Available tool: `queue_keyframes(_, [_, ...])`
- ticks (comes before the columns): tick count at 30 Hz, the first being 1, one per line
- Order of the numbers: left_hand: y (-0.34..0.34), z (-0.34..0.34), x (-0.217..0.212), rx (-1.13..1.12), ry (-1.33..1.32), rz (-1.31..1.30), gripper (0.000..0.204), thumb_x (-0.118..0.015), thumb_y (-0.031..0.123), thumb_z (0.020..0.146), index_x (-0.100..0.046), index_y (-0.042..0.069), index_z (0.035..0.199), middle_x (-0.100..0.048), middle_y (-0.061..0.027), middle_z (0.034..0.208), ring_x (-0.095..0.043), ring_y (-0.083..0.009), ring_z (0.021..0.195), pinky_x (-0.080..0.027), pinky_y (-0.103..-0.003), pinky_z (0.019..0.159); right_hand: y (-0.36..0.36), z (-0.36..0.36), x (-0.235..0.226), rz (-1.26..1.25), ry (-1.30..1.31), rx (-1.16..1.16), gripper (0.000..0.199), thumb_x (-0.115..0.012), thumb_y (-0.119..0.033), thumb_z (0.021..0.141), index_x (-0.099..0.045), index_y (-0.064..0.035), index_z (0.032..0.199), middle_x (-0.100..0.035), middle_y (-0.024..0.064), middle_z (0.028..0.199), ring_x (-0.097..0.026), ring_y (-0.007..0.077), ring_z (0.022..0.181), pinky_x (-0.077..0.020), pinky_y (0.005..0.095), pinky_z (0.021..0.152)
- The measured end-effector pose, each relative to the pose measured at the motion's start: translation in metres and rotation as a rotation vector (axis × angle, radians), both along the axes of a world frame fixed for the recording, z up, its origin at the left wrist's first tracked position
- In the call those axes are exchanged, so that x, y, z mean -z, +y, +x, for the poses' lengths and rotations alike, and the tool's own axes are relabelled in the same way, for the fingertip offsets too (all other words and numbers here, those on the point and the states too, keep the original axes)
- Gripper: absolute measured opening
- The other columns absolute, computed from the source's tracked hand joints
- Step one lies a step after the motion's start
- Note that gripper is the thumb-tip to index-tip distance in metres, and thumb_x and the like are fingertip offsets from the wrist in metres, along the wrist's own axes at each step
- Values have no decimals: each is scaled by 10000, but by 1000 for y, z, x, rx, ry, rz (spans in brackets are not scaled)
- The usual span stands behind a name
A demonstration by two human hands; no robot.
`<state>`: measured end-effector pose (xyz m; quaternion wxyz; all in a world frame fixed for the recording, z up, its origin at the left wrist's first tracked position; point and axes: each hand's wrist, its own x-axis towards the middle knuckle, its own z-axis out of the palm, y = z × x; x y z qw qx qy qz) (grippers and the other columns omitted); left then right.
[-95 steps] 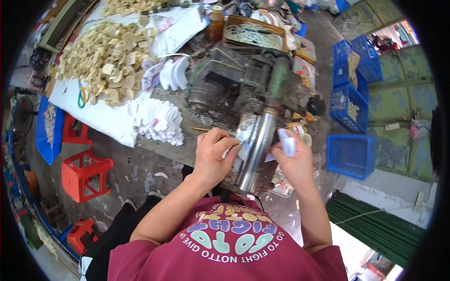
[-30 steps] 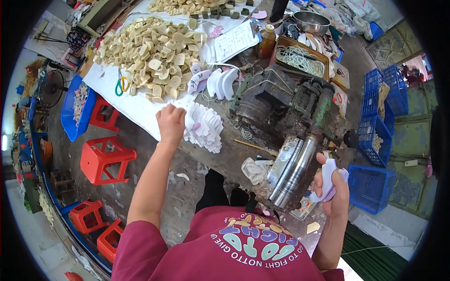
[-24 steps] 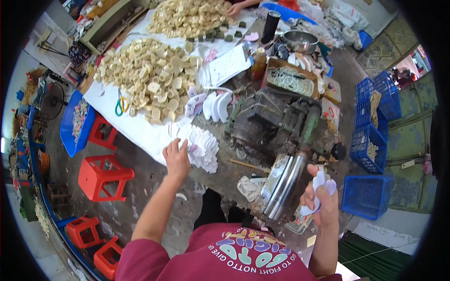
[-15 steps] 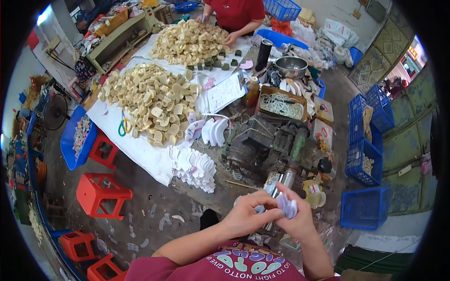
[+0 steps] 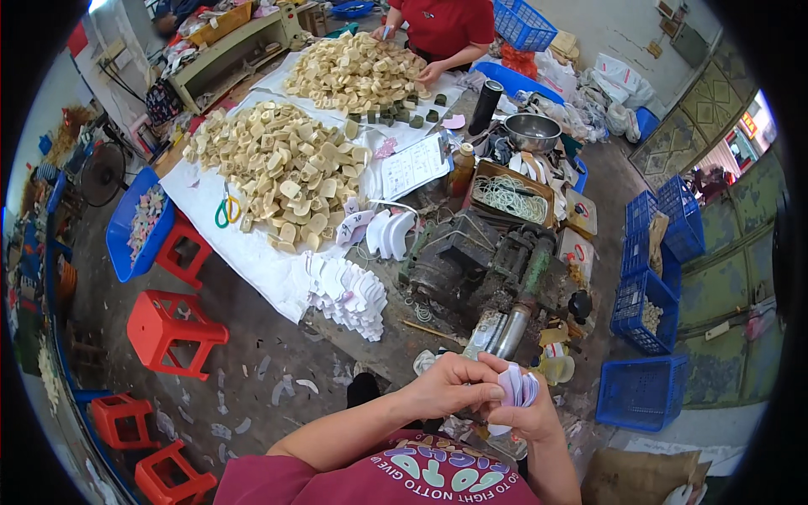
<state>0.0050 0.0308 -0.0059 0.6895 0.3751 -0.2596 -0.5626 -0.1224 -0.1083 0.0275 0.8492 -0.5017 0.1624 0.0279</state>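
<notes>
While both hands grip white cutouts, counter holds tan pieces; red stools on gritty floor.

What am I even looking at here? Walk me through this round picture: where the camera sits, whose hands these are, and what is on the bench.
The camera is worn on a person's head and looks down through a very wide lens, which is why the picture is round and straight edges bend. The two forearms coming up from the bottom belong to the wearer. The left hand and right hand meet in front of the chest and together hold a small stack of thin white pieces. Just beyond them stands a grimy metal machine with rollers on the workbench. To its left lies a pile of similar white cut pieces, and farther off a white sheet covered with pale yellowish blocks and green-handled scissors. At the top, another person in a red shirt sorts more blocks. Red stools and blue crates stand around.
</notes>
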Motion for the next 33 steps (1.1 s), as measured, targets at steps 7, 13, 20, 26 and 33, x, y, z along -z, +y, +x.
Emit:
queue_keyframes(7, [6,-2,4,-47,62,40,116,-667,103,886,-698,-9,894,-639,14,762,-537,-27,694,-436,-201,618,7,3,7,28,66,44,772,-793,-50,693,-421,98,1353,-623,85,1083,-597,105,907,-476,251,820])
queue_keyframes(13, [7,1,6,-70,0,52,96,-662,77,875,-694,-13,868,-646,15,766,-544,-24,711,-449,-204,653,10,5,8,87,73,45,765,-768,-101,728,-392,115,1358,-614,89,1064,-589,102,864,-476,240,757])
queue_keyframes(20, [5,-2,11,-128,-43,-22,169,-621,130,914,-657,-12,829,-644,-15,713,-614,-62,631,-515,-207,580,14,5,11,81,83,88,760,-754,-101,734,-386,111,1364,-610,86,1017,-575,102,806,-465,238,694])
queue_keyframes(26, [9,-1,7,-98,14,22,172,-612,126,919,-654,-20,837,-640,-22,719,-632,-79,627,-531,-213,571,19,8,12,80,65,98,725,-754,-116,753,-405,59,1364,-603,91,870,-474,72,505,-428,268,501])
queue_keyframes(33, [11,-2,2,-87,138,48,128,-634,111,909,-672,6,847,-615,24,726,-535,-19,640,-422,-184,560,20,6,15,104,68,104,731,-751,-97,741,-399,64,1360,-605,92,858,-504,82,513,-434,269,482])
